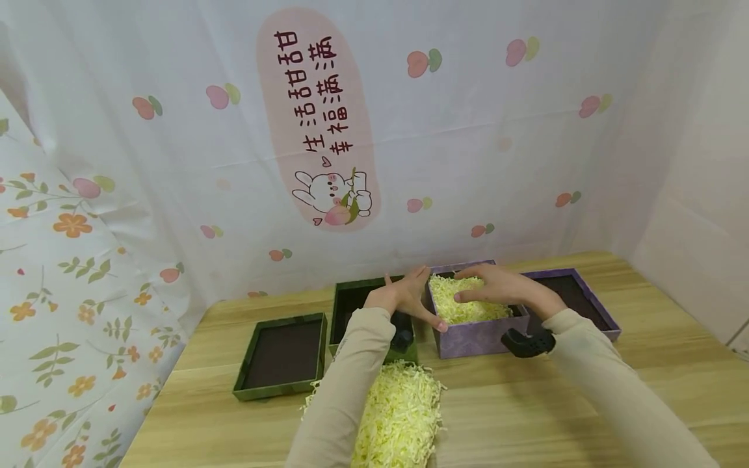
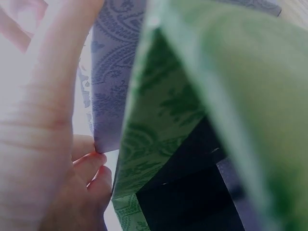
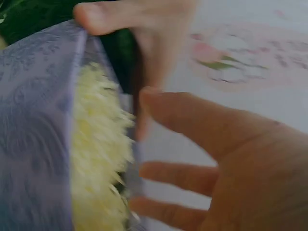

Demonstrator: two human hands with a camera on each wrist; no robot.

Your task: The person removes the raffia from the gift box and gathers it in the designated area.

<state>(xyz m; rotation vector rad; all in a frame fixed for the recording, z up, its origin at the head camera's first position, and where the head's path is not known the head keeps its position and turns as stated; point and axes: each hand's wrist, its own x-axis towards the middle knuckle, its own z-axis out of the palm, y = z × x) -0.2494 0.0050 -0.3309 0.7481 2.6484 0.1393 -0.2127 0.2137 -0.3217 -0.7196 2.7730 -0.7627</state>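
Observation:
A purple patterned box (image 1: 474, 339) stands on the table, filled with pale yellow shredded paper (image 1: 449, 304). My left hand (image 1: 400, 296) spans the box's left side and holds it, thumb at the front corner and curled fingers at the back corner. The left wrist view shows those fingers against the purple wall. My right hand (image 1: 497, 285) hovers over the shredded paper with its fingers spread and slightly bent, holding nothing. In the right wrist view its fingertips are apart from the paper. Part of the box's right side is hidden behind the right hand.
A green patterned box (image 1: 345, 318) with a dark interior stands left of the purple one, partly behind the left arm. A green lid (image 1: 281, 354) lies farther left, a purple lid (image 1: 570, 296) on the right. Loose yellow shreds (image 1: 404, 416) pile up in front. A cloth hangs behind.

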